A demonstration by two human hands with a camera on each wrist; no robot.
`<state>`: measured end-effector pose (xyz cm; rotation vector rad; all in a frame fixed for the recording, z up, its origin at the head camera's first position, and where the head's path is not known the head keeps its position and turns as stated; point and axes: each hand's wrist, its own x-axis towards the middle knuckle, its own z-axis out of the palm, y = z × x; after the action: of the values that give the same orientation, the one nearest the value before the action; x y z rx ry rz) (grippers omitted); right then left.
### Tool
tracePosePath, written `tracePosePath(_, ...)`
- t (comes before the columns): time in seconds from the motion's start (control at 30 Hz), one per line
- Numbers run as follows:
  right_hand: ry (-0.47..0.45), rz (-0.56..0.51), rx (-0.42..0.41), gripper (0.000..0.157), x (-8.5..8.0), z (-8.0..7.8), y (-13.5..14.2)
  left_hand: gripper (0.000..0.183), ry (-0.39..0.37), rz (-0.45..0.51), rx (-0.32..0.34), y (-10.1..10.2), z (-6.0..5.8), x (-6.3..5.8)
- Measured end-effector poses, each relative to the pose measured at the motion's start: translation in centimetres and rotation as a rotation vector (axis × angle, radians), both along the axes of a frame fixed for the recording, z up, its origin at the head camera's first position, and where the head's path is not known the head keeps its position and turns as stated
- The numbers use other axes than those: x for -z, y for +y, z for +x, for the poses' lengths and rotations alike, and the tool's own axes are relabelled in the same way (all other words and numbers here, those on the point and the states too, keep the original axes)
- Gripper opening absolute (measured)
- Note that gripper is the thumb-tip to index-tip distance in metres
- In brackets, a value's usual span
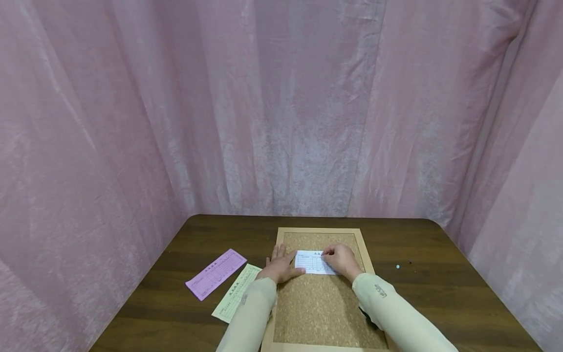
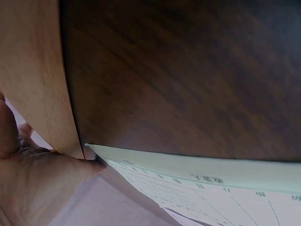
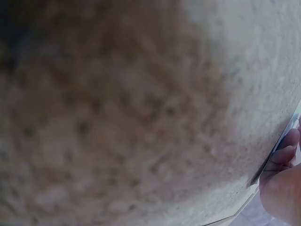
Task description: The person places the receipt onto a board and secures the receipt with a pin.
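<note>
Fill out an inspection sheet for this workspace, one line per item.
Surface: dark wood-grain table.
Job's things: white slip on framed corkboard; green slip and purple slip on the table, left of the board.
Clutter: tiny pale-blue object and tiny dark object right of the board, unidentifiable.
Hands: left hand at the white slip's left edge; right hand at its right part, grip unclear.
Cables: nothing seen.
Surroundings: pink curtains behind and both sides.

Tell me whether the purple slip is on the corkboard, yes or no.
No, in the head view the purple slip lies on the dark table, left of the corkboard and apart from it.
</note>
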<state>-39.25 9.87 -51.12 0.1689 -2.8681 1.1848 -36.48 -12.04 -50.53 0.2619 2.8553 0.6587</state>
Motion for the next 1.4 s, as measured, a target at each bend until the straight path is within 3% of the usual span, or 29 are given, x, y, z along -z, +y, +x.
tracePosePath(0.53, 0.002, -0.015, 0.014, 0.004, 0.51, 0.07, -0.14, 0.077, 0.006, -0.008, 0.004, -0.09, 0.54, -0.10)
tracePosePath(1.4, -0.017, -0.016, 0.020, 0.005, -0.48, -0.04, 0.14, 0.078, -0.011, -0.011, -0.014, 0.12, -0.15, 0.11)
